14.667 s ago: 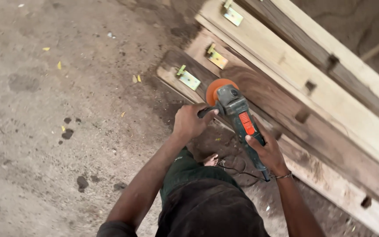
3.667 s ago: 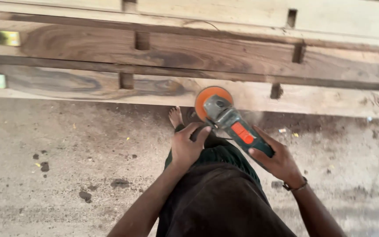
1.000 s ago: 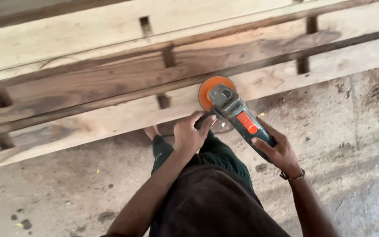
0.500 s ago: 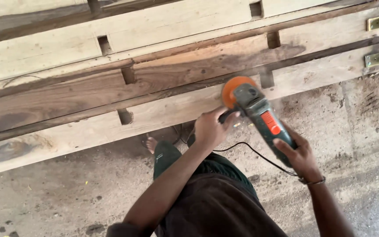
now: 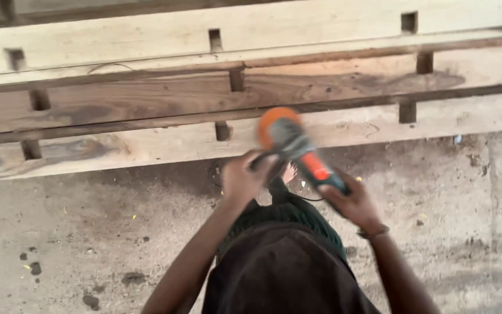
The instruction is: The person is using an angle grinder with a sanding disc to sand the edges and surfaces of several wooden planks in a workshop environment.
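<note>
Wooden frame point(image 5: 146, 104) blocks way ahead; bare concrete floor point(image 5: 88, 232) open left and right of legs.

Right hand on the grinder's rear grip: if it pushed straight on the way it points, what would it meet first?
The right hand points up-left along the angle grinder toward its orange disc. Going on, it would likely meet the pale lower wooden rail first, where the disc sits; motion blur leaves contact uncertain.

Soft, even daylight, faint shadows; the whole frame is motion-blurred.
</note>
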